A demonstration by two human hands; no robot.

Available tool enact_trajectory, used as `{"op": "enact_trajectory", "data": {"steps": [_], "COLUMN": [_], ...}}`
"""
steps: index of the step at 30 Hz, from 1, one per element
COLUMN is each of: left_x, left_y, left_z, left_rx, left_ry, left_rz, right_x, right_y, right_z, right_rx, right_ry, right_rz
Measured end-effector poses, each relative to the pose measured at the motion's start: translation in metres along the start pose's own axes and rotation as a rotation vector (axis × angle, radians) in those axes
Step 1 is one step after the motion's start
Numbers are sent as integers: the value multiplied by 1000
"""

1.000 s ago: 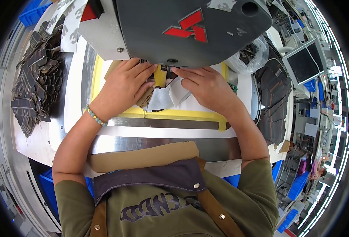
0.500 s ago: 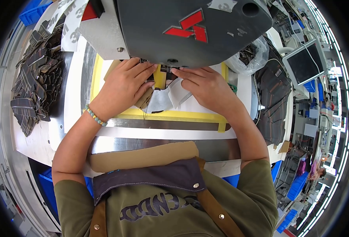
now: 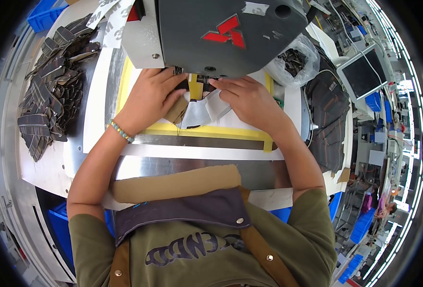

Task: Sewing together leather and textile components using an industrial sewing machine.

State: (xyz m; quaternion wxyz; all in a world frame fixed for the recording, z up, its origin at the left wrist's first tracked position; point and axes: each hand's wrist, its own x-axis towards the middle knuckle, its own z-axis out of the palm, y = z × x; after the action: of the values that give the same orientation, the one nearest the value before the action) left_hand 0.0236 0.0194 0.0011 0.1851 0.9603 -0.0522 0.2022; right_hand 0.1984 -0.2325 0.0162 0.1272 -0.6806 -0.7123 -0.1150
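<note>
Fingers of the left hand and right hand rest part-bent on either side of a dark piece by the near edge of the machine head, their tips partly hidden, so whether they grip or merely press cannot be told. Between the hands lies a yellow strip, with a pale flap nearer the body and brown card by the left thumb. Farther out, a striped pile covers the left of the desk, opposite a clear bag and dark cloth at the right.
</note>
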Motion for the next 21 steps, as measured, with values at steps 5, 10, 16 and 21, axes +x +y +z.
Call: {"op": "enact_trajectory", "data": {"steps": [5,10,16,21], "left_x": [-2,-1,-3,0], "left_y": [-1,8,7,1], "left_z": [-12,-26,-13,-13], "left_rx": [38,-40,-119,-223], "left_ry": [5,-31,-52,-128], "left_rz": [-85,-209,-320,-285], "right_x": [-1,-1,9,17], "right_y": [-3,-8,-18,-20], "right_z": [-2,-14,-18,7], "right_rx": [13,56,180,406], "right_ry": [4,78,0,27], "right_rz": [31,100,485,558]}}
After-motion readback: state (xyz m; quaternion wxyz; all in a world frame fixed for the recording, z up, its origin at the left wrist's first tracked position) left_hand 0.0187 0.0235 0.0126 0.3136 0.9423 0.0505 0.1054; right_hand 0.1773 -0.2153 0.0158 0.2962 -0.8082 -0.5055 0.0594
